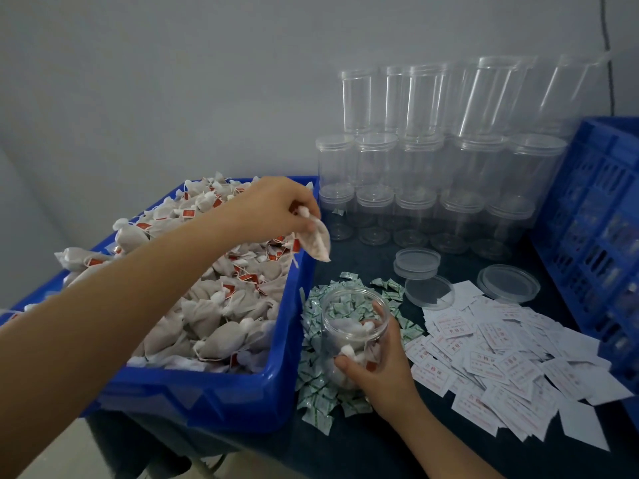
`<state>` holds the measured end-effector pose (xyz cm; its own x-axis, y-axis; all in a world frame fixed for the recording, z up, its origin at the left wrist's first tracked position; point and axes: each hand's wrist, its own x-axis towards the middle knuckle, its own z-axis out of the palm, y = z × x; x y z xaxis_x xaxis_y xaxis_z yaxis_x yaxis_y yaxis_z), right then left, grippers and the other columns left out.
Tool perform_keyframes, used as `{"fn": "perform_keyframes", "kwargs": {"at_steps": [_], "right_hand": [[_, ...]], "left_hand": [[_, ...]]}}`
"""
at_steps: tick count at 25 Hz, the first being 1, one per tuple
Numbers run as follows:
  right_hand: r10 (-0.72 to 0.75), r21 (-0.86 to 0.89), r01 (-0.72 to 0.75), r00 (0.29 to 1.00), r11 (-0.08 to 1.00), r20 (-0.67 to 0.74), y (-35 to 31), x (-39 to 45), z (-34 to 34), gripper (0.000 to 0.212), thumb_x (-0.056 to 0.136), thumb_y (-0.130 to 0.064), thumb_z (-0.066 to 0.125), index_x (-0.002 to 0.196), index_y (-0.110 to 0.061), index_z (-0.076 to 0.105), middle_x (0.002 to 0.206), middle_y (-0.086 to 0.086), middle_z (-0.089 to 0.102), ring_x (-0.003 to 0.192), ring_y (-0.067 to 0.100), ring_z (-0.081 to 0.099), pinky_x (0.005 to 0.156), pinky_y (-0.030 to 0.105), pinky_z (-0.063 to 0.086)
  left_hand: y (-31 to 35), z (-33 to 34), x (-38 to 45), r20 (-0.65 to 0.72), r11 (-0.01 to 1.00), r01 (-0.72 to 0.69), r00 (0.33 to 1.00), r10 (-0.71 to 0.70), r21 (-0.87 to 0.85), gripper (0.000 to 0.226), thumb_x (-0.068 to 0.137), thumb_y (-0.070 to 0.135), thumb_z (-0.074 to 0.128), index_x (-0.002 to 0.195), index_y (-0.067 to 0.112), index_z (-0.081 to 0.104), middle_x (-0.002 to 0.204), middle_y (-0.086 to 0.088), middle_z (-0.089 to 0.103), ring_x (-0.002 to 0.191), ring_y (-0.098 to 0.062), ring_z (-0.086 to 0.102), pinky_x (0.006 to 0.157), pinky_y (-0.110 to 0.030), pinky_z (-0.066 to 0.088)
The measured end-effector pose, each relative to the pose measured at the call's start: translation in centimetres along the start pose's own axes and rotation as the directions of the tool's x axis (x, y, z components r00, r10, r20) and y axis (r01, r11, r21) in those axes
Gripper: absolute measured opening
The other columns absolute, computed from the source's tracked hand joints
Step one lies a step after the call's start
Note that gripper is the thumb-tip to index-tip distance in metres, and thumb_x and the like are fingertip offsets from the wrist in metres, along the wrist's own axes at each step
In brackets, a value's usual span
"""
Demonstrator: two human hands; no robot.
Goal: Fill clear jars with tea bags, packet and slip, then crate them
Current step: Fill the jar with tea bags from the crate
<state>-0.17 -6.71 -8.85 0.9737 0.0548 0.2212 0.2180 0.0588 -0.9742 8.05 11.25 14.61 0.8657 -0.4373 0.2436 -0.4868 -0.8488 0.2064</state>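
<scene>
Right hand (378, 369) wraps the open jar (354, 335) on the green packets (316, 388), left hand (276, 210) pinches a tea bag (318, 242) over the bin (242, 399) rim; loose pinch could drop it short.

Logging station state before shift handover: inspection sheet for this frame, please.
Surface: dark table, crowded.
Job's things: blue tub heaped with tea bags; open jar partly filled; green packets; white slips; stacked empty jars; blue crate at right.
Clutter: loose lids.
Grippers: left hand pinches a tea bag; right hand grips the open jar.
Cables: dark cable on wall.
Surroundings: plain grey wall.
</scene>
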Motion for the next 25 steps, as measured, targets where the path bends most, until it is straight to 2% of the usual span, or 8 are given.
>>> {"fn": "perform_keyframes", "kwargs": {"at_steps": [3,6,11,14,16,18,21,25], "right_hand": [[-0.006,-0.004,0.006,1.0,1.0,0.008,-0.1,-0.1,-0.1,0.089,0.056,-0.044,0.088,0.12,-0.076,0.035,0.116,-0.044,0.053,0.113,-0.014,0.055,0.078,0.004,0.048],[-0.008,-0.004,0.008,1.0,1.0,0.012,-0.1,0.0,-0.1,0.086,0.058,-0.04,0.087,0.118,-0.076,0.037,0.12,-0.04,0.055,0.114,-0.01,0.057,0.079,0.006,0.049],[-0.031,-0.016,0.032,1.0,0.999,0.001,0.0,0.1,-0.1,0.085,0.061,-0.039,0.087,0.128,-0.062,0.039,0.127,-0.026,0.058,0.117,0.002,0.06,0.086,0.021,0.055],[-0.038,-0.015,0.038,0.999,0.999,-0.001,0.1,0.3,-0.1,0.082,0.063,-0.039,0.087,0.129,-0.058,0.042,0.128,-0.02,0.06,0.118,0.005,0.06,0.09,0.028,0.057],[-0.034,-0.011,0.034,0.999,0.999,-0.003,0.3,0.3,-0.1,0.082,0.064,-0.039,0.087,0.129,-0.059,0.041,0.129,-0.022,0.059,0.12,0.004,0.059,0.09,0.026,0.056],[-0.028,-0.007,0.028,1.0,1.0,-0.001,0.5,0.4,-0.1,0.084,0.065,-0.037,0.087,0.13,-0.06,0.04,0.129,-0.023,0.059,0.121,0.003,0.058,0.091,0.025,0.055],[-0.03,-0.008,0.03,1.0,1.0,0.004,0.7,0.5,-0.2,0.087,0.065,-0.031,0.088,0.132,-0.059,0.04,0.13,-0.022,0.059,0.122,0.003,0.058,0.091,0.021,0.053],[-0.033,-0.015,0.033,0.999,0.999,-0.002,0.6,0.4,-0.1,0.084,0.066,-0.032,0.088,0.133,-0.053,0.042,0.13,-0.018,0.06,0.12,0.005,0.06,0.089,0.015,0.051]], "left_hand": [[2.8,0.1,-1.2,0.052,0.991,-0.087,0.994,0.093,-0.101,0.009,0.082,0.032,0.068,0.085,0.037,0.062,0.073,0.025,0.056,0.074,0.021,0.05,0.06,0.004,0.034],[4.3,0.9,-1.7,0.095,0.985,-0.132,0.985,0.142,-0.109,0.009,0.083,0.032,0.068,0.087,0.038,0.064,0.078,0.024,0.059,0.077,0.007,0.056,0.062,-0.005,0.041],[5.2,4.2,-2.1,0.18,0.984,-0.152,0.97,0.166,-0.089,0.014,0.086,0.023,0.066,0.1,0.025,0.069,0.091,0.017,0.064,0.082,0.001,0.059,0.076,-0.015,0.048],[5.3,6.5,-2.4,0.206,0.985,-0.136,0.966,0.155,-0.106,0.016,0.088,0.02,0.064,0.102,0.023,0.068,0.096,0.009,0.067,0.081,-0.001,0.059,0.075,-0.017,0.049],[5.3,7.7,-2.6,0.223,0.985,-0.133,0.962,0.155,-0.112,0.016,0.088,0.018,0.063,0.102,0.021,0.069,0.097,0.006,0.068,0.083,-0.003,0.059,0.077,-0.02,0.05],[5.2,8.5,-2.8,0.257,0.983,-0.147,0.951,0.171,-0.109,0.016,0.087,0.018,0.063,0.101,0.021,0.069,0.094,0.008,0.066,0.08,0.0,0.057,0.075,-0.015,0.047],[5.3,8.4,-2.8,0.372,0.979,-0.164,0.907,0.198,-0.122,0.019,0.086,0.018,0.063,0.105,0.022,0.068,0.084,0.016,0.063,0.074,0.01,0.055,0.07,-0.006,0.043],[5.6,7.6,-2.5,0.583,0.981,-0.088,0.794,0.174,-0.173,0.029,0.091,0.016,0.053,0.117,0.026,0.061,0.106,0.007,0.067,0.095,-0.008,0.062,0.089,-0.03,0.051]]}}
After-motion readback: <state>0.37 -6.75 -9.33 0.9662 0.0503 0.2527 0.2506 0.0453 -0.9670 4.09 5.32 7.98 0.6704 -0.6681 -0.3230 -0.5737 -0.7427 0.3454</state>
